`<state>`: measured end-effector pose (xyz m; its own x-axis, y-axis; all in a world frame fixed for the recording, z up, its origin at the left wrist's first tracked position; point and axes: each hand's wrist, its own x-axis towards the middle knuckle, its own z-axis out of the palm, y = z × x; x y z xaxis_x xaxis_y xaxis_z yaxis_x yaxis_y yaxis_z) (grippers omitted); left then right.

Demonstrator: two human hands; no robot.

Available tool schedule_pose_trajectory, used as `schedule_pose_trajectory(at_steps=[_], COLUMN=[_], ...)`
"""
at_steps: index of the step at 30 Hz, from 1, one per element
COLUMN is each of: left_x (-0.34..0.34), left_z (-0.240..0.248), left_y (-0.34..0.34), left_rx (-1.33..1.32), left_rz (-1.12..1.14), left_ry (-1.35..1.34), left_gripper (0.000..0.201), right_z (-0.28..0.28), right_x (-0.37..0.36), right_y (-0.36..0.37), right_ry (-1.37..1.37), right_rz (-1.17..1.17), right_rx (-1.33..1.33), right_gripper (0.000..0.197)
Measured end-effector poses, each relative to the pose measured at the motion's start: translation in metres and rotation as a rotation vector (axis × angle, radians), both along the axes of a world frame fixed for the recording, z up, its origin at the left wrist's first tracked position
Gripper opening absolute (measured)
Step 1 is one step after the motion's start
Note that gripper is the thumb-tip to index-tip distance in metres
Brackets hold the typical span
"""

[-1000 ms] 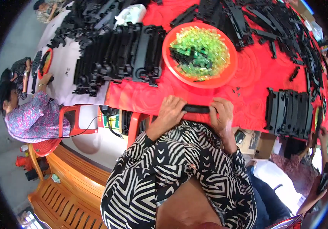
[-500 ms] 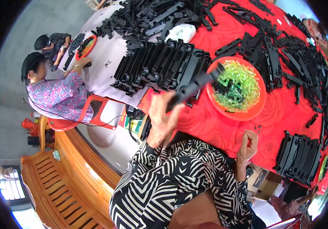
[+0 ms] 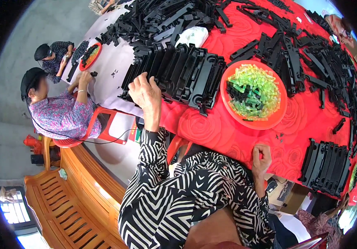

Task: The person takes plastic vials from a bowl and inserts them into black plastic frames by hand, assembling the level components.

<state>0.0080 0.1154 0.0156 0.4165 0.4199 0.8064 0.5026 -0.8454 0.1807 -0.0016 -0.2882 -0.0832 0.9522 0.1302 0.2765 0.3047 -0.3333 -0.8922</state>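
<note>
My left hand is closed over the left end of a row of long black plastic parts, its fingers bent round a black plastic part mostly hidden behind them. At the near edge of the table, my right hand is curled, with thumb and forefinger together. Whatever it may hold is too small to make out. Between and beyond the hands stands a round red-orange bowl with short, clear yellow-green pieces and some small black pieces in it.
Loose black parts are heaped at the far side. A second row of black parts lies at the right on the red tablecloth. A white plastic bag lies behind the row. Two people sit at left, beyond a wooden bench.
My left hand has carried a black part from beside the bowl leftward to the end of the row. My right hand has dropped slightly and stays near the table edge.
</note>
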Motion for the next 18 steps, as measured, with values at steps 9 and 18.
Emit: schedule_pose_trajectory(at_steps=[9, 18], left_x=[0.008, -0.004], left_z=[-0.010, -0.008], left_y=[0.022, 0.017], left_rx=[0.070, -0.087], left_rz=[-0.137, -0.104], left_ry=[-0.046, -0.060], left_gripper=[0.016, 0.026], right_z=[0.006, 0.003], right_x=[0.002, 0.002], right_y=[0.007, 0.003], right_ry=[0.005, 0.013], right_rz=[0.001, -0.025], right_rx=[0.001, 0.032], right_gripper=[0.003, 0.003])
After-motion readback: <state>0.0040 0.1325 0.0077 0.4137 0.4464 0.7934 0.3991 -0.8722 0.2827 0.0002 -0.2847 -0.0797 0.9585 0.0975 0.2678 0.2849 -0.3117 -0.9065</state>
